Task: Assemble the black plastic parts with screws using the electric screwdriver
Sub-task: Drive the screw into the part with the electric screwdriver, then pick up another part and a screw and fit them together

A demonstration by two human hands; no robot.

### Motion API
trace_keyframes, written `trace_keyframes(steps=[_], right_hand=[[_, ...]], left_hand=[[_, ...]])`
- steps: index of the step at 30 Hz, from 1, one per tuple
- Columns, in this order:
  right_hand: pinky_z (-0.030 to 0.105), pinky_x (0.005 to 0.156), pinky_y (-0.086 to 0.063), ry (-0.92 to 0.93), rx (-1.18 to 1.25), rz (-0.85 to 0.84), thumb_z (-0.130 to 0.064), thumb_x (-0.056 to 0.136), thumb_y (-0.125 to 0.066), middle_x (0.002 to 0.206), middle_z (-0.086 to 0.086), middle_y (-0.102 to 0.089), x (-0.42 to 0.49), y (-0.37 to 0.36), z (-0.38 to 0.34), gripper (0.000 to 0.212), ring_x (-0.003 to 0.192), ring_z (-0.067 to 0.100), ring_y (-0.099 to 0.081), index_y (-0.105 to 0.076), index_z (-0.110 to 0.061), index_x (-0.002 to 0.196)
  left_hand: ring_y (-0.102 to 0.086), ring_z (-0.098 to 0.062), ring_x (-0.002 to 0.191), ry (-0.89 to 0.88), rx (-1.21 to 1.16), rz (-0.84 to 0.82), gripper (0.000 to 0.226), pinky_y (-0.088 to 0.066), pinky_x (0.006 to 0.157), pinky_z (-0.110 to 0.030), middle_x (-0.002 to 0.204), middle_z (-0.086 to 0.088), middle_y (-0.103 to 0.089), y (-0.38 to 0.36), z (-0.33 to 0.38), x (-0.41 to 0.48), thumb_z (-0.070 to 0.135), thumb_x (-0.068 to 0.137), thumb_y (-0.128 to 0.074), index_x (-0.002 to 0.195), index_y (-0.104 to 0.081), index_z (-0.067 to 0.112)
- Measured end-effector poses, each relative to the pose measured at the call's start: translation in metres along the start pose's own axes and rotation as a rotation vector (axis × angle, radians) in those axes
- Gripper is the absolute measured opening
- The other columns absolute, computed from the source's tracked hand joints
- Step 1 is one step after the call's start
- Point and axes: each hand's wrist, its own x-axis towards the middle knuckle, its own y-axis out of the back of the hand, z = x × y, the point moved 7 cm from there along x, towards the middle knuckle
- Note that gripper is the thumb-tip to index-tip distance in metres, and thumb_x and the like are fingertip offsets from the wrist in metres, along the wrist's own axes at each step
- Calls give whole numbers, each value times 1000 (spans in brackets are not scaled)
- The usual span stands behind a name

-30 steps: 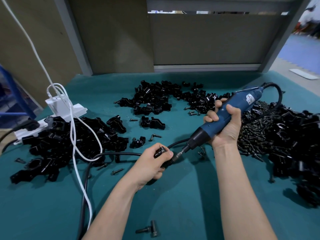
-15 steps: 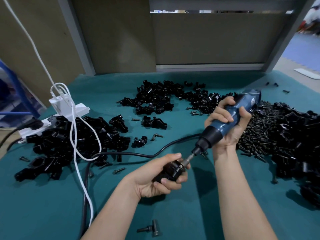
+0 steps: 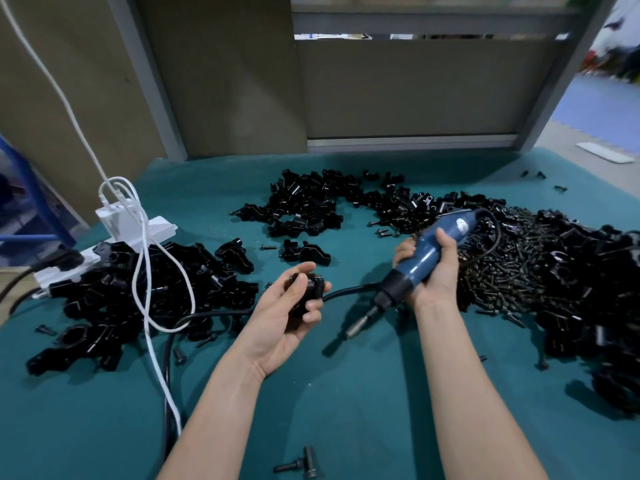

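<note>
My left hand (image 3: 282,318) holds a small black plastic part (image 3: 308,289) palm-up, thumb and fingertips curled round it. My right hand (image 3: 434,271) grips the blue electric screwdriver (image 3: 426,254), whose metal bit (image 3: 356,323) points down-left, clear of the part. Black plastic parts lie in a heap at the left (image 3: 138,292), another at the back centre (image 3: 311,202) and a third at the far right (image 3: 595,296). A mass of dark screws (image 3: 502,271) spreads just right of my right hand.
A white power strip (image 3: 131,230) with a white cable (image 3: 152,306) sits at the left. The screwdriver's black cord (image 3: 207,317) crosses the teal table cover (image 3: 346,393). Two loose screws (image 3: 301,464) lie near the front edge. Grey panels stand behind the table.
The screwdriver bit has come off the part and moved right. My left hand has turned palm-up and lifted the part away to the left.
</note>
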Motion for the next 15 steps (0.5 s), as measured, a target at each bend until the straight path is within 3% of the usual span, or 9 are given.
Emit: trace_keyframes(steps=[5,8,11,15], right_hand=[[30,65,-58,-12,-349,104,-32,82,-70,63,3,-55,1,5,18,27,52,17,-62,-54,-11,86],[28,60,-58,17,-451,126,-38,83,-71,70,4,-59,4,9,15,36,58,19,-66,-53,-12,99],[29,61,-58,42,-500,124,-39,83,-70,73,5,-61,6,11,12,41,60,19,-67,-51,-13,109],[29,58,-57,57,-536,116,-38,85,-68,72,5,-61,9,13,10,40,60,18,-66,-51,-14,112]], left_hand=[[-45,-10,54,-157,58,46,26,-43,47,-18,81,-12,-67,-5,8,-2,19,80,-63,105,-64,16],[-47,-9,56,-277,339,186,24,-46,57,-23,86,-12,-64,0,20,-10,9,92,-57,110,-57,25],[-56,-11,65,-369,599,276,47,-45,75,-31,90,-7,-62,8,41,-31,2,96,-52,110,-56,47],[-66,-7,75,-702,737,410,68,-54,71,-19,103,8,-66,13,120,-76,-2,90,-57,113,-48,61]])
